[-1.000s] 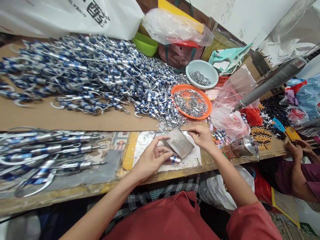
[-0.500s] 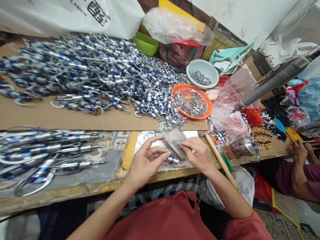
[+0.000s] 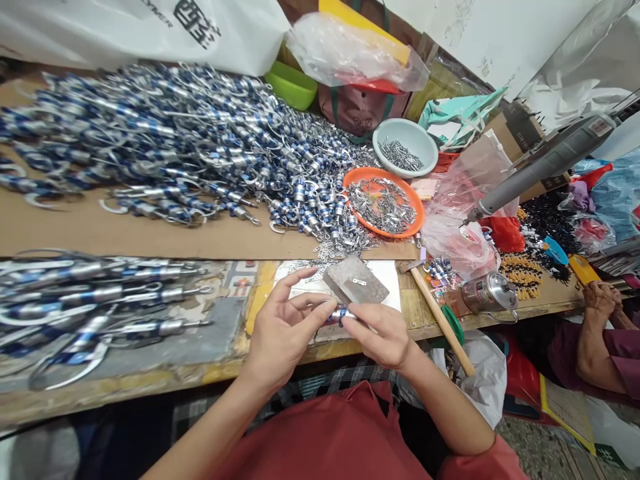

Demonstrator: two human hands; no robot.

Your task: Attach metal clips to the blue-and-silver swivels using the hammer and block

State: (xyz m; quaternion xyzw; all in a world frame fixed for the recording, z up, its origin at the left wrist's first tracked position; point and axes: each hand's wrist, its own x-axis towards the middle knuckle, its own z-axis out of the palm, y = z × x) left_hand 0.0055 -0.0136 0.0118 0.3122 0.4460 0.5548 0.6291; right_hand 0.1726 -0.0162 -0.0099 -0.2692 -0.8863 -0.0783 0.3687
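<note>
Two bare hands, the left (image 3: 289, 325) and the right (image 3: 381, 328), grip a small blue-and-silver metal piece (image 3: 340, 315) between their fingertips above the near edge of a worn table (image 3: 210, 370). Just beyond it, a small perforated metal tag (image 3: 359, 282) lies on a gray metal block (image 3: 356, 279). A wooden-handled hammer (image 3: 441, 318) rests to the right, its handle jutting past the edge. Behind, a heap of blue-and-silver pieces (image 3: 175, 140) spreads across cardboard (image 3: 125, 233), near an orange tray (image 3: 417, 203) of small metal parts.
</note>
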